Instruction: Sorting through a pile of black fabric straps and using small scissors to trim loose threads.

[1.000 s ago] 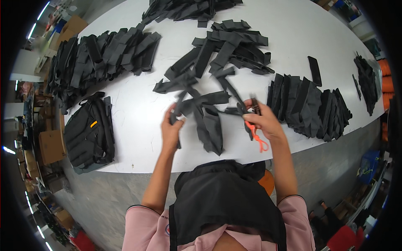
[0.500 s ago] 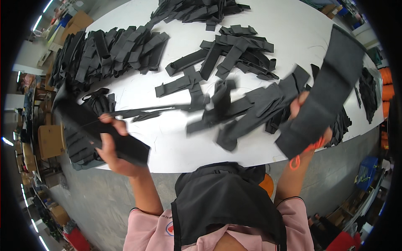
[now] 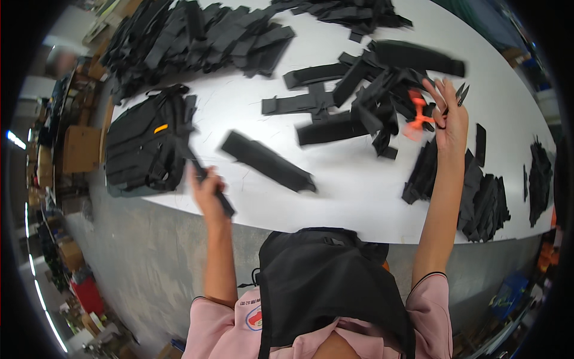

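My left hand (image 3: 207, 186), a little blurred, is closed round a black fabric strip (image 3: 223, 202) near the table's front edge, beside a black backpack (image 3: 140, 152). Orange-handled scissors (image 3: 420, 109) are held in my right hand (image 3: 449, 116), their dark blades showing past its far side; its fingers are stretched out over a loose heap of black strips (image 3: 359, 110). One wide black strip (image 3: 418, 57), blurred, is just beyond those fingers. Between my hands another blurred black strip (image 3: 269, 161) is over the white table (image 3: 353, 197); whether it touches the surface I cannot tell.
Piles of black strips (image 3: 203, 42) cover the far left of the table, with another pile (image 3: 353, 12) at the far edge. More strips (image 3: 481, 200) are stacked at the right front. A cardboard box (image 3: 82, 148) and shelving stand left of the table.
My right hand has moved away from me, and the wide strip it held is out of its grip. My left hand still holds a strip. The view has shifted, bringing the backpack into plain sight.
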A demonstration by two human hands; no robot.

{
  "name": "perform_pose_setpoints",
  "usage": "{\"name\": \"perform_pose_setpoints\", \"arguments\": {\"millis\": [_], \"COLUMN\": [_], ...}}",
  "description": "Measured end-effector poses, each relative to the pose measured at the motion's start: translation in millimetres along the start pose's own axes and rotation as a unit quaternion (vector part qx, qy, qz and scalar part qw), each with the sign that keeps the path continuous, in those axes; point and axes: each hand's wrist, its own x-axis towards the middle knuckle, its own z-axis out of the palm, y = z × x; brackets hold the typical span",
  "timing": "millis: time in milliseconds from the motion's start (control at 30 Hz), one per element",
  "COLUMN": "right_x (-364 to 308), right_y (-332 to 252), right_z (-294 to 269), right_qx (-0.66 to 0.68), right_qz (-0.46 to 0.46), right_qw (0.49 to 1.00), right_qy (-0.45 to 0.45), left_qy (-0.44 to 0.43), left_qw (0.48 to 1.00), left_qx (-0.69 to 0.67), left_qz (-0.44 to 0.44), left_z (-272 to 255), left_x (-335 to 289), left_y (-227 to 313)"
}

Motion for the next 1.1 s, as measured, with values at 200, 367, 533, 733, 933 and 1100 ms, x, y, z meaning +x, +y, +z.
{"name": "perform_pose_setpoints", "arguments": {"millis": [200, 367, 533, 733, 933, 1100], "right_x": [-80, -171, -206, -205, -202, -203], "right_y": [92, 147, 158, 181, 185, 200], "right_z": [32, 45, 78, 97, 120, 149], "right_qx": [-0.223, -0.294, -0.46, -0.508, -0.49, -0.502], "right_qz": [0.147, 0.23, 0.091, -0.113, -0.205, -0.257], "right_qw": [0.956, 0.855, 0.77, 0.729, 0.691, 0.628], "right_qy": [-0.125, -0.359, -0.434, -0.445, -0.49, -0.536], "left_qy": [-0.062, -0.089, -0.02, 0.007, 0.017, 0.015], "left_qw": [0.949, 0.954, 0.948, 0.933, 0.941, 0.947], "left_qx": [0.027, 0.087, 0.028, -0.101, -0.112, -0.069], "left_qz": [-0.307, -0.274, -0.317, -0.345, -0.32, -0.313], "left_z": [-51, -60, -59, -70, -73, -69], "left_x": [-63, -62, -32, -35, -41, -43], "left_y": [-106, -118, -114, -107, -94, -92]}}
